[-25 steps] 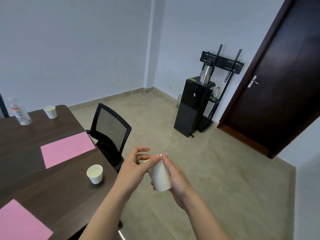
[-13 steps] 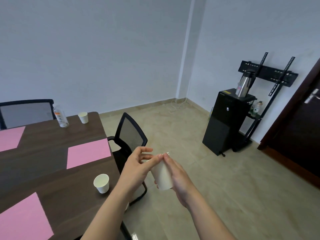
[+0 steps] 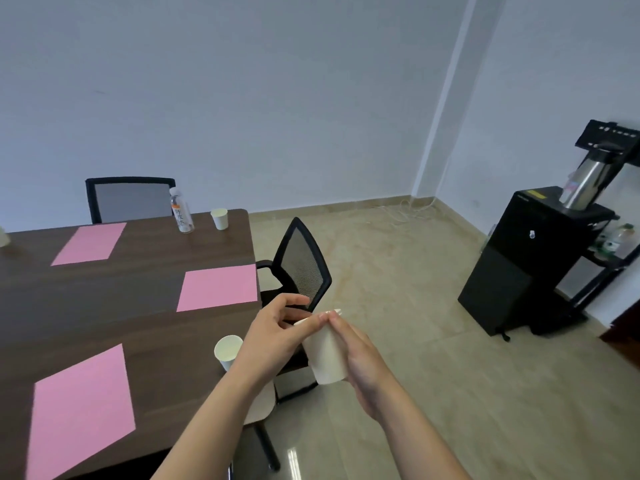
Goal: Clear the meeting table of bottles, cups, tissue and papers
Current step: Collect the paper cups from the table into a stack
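My right hand (image 3: 360,355) cradles a white paper cup (image 3: 325,355) from behind, off the right edge of the dark wooden table (image 3: 149,323). My left hand (image 3: 273,330) pinches the rim of that same cup with thumb and finger. Another paper cup (image 3: 227,349) stands on the table just left of my left wrist. A third cup (image 3: 220,218) and a clear plastic bottle (image 3: 181,211) stand at the far right corner. Three pink papers lie flat on the table: one near (image 3: 81,410), one middle right (image 3: 218,287), one far (image 3: 90,243).
A black mesh chair (image 3: 301,268) stands by the table's right side, and another chair (image 3: 130,199) at the far end. A black water dispenser (image 3: 530,258) with a steel kettle (image 3: 585,181) stands by the right wall. Tiled floor lies open between them.
The view has swung left, bringing more of the table and the far chair into sight. Both hands hold the cup much as before.
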